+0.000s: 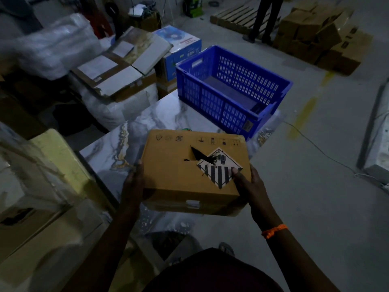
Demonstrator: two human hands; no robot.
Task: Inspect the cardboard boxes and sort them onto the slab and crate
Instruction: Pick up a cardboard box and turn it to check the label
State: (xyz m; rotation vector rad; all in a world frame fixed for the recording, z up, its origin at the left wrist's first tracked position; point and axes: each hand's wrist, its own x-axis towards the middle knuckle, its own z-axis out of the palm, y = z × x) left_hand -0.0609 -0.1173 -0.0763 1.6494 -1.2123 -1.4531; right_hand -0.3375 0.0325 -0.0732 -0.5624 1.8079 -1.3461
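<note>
Dim warehouse, grey concrete floor (315, 197) with a yellow painted line (307, 108) and a thin cable (315, 148) trailing across it.

Head view:
- A wooden pallet (231, 15) lies at the far end, with a standing person's legs (265, 17) in front of it. A pile of brown cartons (315, 32) sits to the right of them.
- Top left has plastic-wrapped bundles (52, 45), blurred. Flat boards and flattened cardboard (117, 64) are stacked beside them, with a blue printed box (181, 47) behind that stack.
- A marble-patterned slab (105, 150) runs through mid frame, white-grey with gold veins.
- The blue crate (210, 102), with slotted walls, stands on the far end of the slab, open side up.
- The cardboard box (179, 165) is at the near end of the slab, well apart from the crate and held in both hands. It may be lifted or resting on the slab; the angle does not show which.
- The top face of the box has a ragged tear (196, 154) near the centre. A diamond label (219, 167) with black stripes sits just beside the tear and touches it. Small handling symbols are printed along the far edge.
- The left hand (134, 184) clasps the left side of the box, fingers wrapped under the edge.
- The right hand (250, 186) clasps the right near corner, thumb pressed flat on the label's lower corner and fingers round the side. There is an orange band (273, 230) on that wrist.
- A pale yellow block (56, 154) stands left of the slab.
</note>
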